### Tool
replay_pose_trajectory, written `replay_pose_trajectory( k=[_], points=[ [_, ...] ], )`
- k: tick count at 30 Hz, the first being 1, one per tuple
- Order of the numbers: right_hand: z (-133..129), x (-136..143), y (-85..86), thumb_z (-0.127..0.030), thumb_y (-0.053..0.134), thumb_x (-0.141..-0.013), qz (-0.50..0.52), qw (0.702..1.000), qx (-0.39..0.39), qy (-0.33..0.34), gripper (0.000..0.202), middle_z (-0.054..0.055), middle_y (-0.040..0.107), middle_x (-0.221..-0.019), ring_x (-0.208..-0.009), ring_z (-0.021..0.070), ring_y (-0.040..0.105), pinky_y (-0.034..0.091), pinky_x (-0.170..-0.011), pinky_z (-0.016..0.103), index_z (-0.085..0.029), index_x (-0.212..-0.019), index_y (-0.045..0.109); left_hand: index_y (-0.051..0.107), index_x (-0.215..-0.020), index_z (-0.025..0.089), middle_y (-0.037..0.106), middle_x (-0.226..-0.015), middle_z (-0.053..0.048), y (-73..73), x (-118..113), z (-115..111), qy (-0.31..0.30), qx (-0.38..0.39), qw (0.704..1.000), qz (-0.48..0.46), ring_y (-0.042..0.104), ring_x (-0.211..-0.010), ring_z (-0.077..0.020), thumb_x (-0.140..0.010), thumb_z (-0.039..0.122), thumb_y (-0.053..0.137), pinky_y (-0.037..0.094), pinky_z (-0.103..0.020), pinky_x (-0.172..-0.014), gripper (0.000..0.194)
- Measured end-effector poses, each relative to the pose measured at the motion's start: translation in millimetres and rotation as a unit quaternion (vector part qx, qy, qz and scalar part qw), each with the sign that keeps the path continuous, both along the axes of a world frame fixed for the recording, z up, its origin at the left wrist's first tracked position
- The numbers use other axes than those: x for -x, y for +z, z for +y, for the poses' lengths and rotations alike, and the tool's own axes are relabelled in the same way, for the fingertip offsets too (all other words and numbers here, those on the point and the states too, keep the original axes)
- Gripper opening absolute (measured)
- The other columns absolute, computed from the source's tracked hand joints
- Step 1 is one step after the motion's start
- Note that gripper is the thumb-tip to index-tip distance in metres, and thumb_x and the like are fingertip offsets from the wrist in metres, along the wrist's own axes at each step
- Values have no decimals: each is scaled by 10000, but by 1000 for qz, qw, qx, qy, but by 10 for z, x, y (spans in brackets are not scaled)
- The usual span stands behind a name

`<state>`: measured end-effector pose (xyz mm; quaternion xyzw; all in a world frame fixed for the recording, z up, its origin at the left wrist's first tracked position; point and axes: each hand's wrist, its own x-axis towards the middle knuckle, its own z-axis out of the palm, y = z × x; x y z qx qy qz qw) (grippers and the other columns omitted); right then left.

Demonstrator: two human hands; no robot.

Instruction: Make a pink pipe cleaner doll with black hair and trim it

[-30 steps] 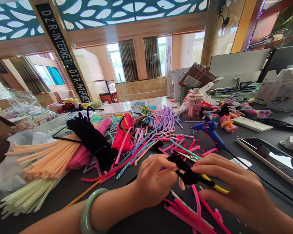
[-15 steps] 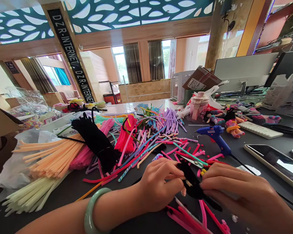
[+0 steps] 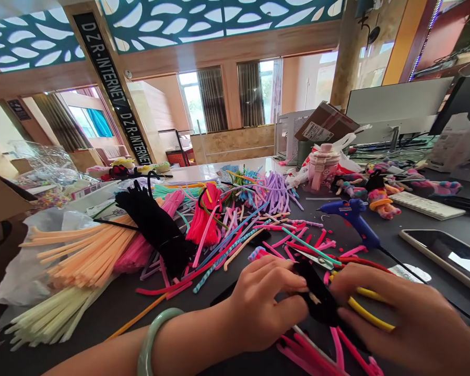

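Daylit interior, bright: rear windows point(image 3: 190, 102) are glaring near-white.
Phone screen point(image 3: 441, 250) is reflecting pale patches; right hand point(image 3: 403, 308) is blurring softly; black sign point(image 3: 113, 89), left, is leaning outward through wide-angle distortion.

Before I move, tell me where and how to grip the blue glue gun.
Grip the blue glue gun by its handle, probably from the right: the nozzle points left, and the handle slants toward the near right, its cord trailing from the end.

teal leaf-cut panel point(image 3: 224, 21), backlit, across top of frame. wood-toned beam point(image 3: 219, 50), below panel. white-lettered black sign strip point(image 3: 113, 89), slanting, upper left. grey-brown curtains point(image 3: 212, 99), upper centre, beside bright windows point(image 3: 190, 102). dark tabletop point(image 3: 386, 228), lower half.
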<state>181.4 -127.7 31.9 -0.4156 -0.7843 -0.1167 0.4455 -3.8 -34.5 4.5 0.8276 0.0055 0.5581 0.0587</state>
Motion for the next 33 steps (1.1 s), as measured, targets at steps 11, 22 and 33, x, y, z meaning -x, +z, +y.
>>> replay_pose_trajectory(
  k=[11,22,33],
  points=[
    [108,-303,-187,-320,746,-799,259,910,294,136,299,-16,707,-645,-536,166,686,579,-495,211,-281,-1075,637,601,-735,207,693,-744,-5,38,-2,29,19,-128,992,-7,649,-646,-132,-806,55,626,537,-245,-613,169],
    [29,-160,-102,-699,662,-709,351,867,348,-58,484,99,762,-811,-741,255,727,600,-648,308,-242,-815,781,629,-1033,189,702,-943,-59,-69,2,17,23,-3,999,27,692,-766,-121,-953,218,586,601,-203,-725,96],
    [37,5,-461,-334,757,-711,219,912,346,26,596,84,722,-1212,-1132,314,657,515,-994,439,-286,-1296,658,681,-963,204,666,-940,-45,-9,-44,44,-90,241,966,8,668,-856,-179,-674,260,892,587,-286,-771,362]
  ],
)
